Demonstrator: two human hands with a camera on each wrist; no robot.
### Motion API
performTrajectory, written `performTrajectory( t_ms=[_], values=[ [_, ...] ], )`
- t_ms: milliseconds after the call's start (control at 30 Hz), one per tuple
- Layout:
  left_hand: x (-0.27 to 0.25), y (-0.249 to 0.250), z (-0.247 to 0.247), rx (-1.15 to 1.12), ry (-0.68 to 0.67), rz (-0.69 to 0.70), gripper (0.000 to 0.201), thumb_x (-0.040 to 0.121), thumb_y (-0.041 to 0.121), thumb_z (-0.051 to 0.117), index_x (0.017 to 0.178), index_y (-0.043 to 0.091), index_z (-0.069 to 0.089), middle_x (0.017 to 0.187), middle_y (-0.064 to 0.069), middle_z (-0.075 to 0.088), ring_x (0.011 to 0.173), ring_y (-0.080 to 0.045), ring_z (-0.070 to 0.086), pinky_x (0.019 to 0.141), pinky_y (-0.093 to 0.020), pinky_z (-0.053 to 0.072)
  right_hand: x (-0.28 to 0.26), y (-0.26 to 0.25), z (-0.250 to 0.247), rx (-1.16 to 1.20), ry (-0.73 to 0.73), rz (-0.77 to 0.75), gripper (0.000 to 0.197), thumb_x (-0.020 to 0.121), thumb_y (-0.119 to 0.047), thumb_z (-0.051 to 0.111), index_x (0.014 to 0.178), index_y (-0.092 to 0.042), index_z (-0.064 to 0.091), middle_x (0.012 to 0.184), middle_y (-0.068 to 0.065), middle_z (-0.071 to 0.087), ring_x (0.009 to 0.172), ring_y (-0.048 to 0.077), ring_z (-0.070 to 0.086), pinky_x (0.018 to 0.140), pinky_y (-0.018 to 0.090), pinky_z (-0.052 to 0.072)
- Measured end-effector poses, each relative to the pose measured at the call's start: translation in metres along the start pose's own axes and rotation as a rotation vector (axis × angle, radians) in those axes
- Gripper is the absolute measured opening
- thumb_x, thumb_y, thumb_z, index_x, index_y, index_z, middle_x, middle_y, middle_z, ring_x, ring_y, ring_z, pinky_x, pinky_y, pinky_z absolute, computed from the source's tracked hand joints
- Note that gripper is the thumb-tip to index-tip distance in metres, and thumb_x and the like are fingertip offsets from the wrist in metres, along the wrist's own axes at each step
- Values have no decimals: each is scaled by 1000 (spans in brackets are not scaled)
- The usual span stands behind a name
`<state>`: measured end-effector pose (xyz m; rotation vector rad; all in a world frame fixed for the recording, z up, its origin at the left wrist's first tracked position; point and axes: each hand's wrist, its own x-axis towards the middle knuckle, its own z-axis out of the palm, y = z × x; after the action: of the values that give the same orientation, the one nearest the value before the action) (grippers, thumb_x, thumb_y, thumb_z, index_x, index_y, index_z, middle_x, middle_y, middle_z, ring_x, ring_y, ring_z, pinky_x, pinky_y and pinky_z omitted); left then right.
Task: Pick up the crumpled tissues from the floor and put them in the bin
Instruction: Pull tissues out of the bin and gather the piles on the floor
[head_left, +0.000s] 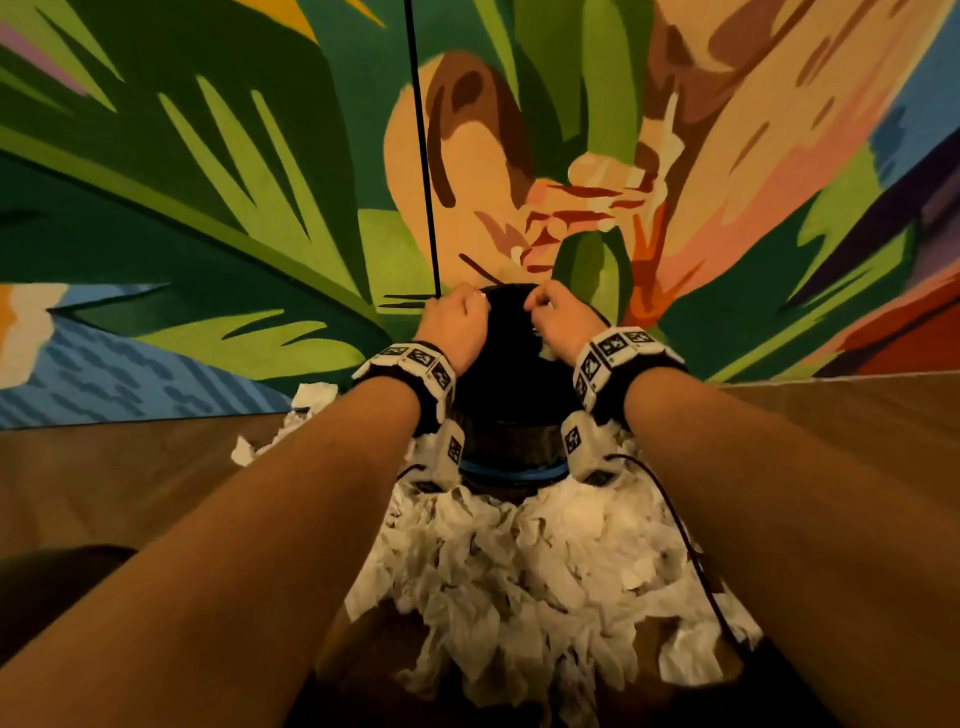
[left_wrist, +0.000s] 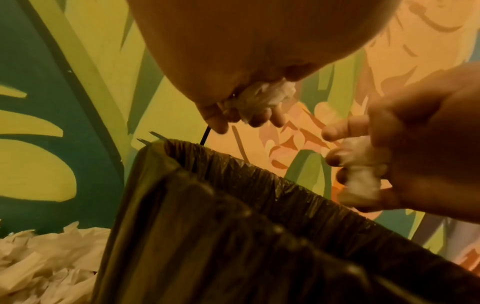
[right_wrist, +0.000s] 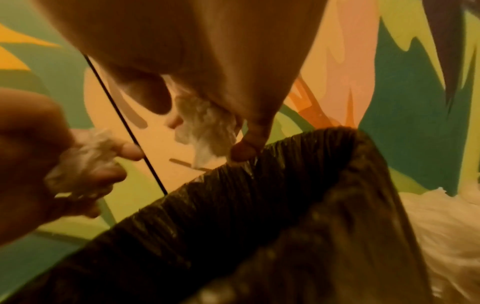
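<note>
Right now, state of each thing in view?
left hand: over bin, grip closed on a tissue wad
right hand: over bin, grip closed on a second wad
bin: upright, open, black liner fitted
tissue pile: on the floor, around bin

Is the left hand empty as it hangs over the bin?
No. The left hand grips a crumpled tissue in its curled fingers above the bin.

A wrinkled, faintly glossy black plastic liner (left_wrist: 233, 205) is seen over the bin, soft crumpled white paper tissues (head_left: 519, 571) on smooth brown wood-look flooring (head_left: 130, 478).
</note>
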<state>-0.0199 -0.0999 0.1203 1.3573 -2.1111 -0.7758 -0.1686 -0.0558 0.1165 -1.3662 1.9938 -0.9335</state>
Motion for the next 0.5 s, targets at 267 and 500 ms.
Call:
performTrajectory(
  t_ms=[267,500],
  values=[
    [8,-14,21,266,-196,55,67,93,30,57,151,31,24,146,-4,45,141,-31,25,113,-45,26,2,19,-6,-256,-7,-76,44,87,-5,54,122,-31,44,97,3,62,71,22,61,53,31,46],
    [-2,-30,9,129,-4,201,48,92,26,61,138,31,47,127,6,60,126,-26,37,108,-46,33,-9,35,-30,-216,67,-189,63,81,-16,73,136,-29,45,132,3,56,117,22,57,86,24,44]
  ],
)
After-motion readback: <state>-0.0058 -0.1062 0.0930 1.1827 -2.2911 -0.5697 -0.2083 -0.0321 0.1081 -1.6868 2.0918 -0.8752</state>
